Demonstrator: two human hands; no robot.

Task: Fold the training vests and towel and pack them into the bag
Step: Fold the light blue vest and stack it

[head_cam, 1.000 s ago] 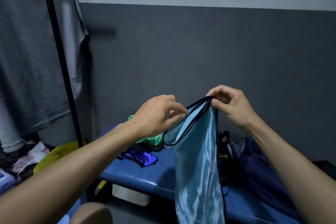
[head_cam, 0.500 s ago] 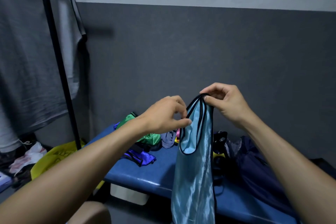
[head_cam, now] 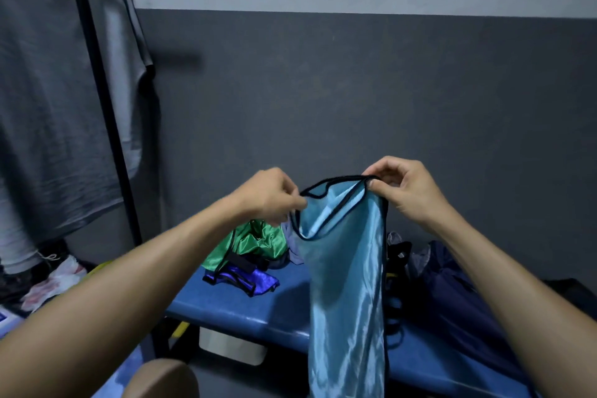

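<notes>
Light blue vest (head_cam: 347,284): one. It hangs in the air over the blue bench (head_cam: 258,310). Its long side runs straight down. Its top edge with the black trim runs from hand to hand.
Blue bench: one, below and behind the vest. The vest has to come down onto it for a flat fold, I think.
Dark bag (head_cam: 452,284): one, on the bench, on the right. The right hand is nearer to it.
Other vests: two in a heap on the bench, one green vest (head_cam: 255,244) and one dark blue vest (head_cam: 245,279).
Towel: I cannot tell which thing it is.
Left hand (head_cam: 274,197): pinches the left top corner of the vest.
Right hand (head_cam: 403,187): pinches the right top corner, a bit higher.
</notes>
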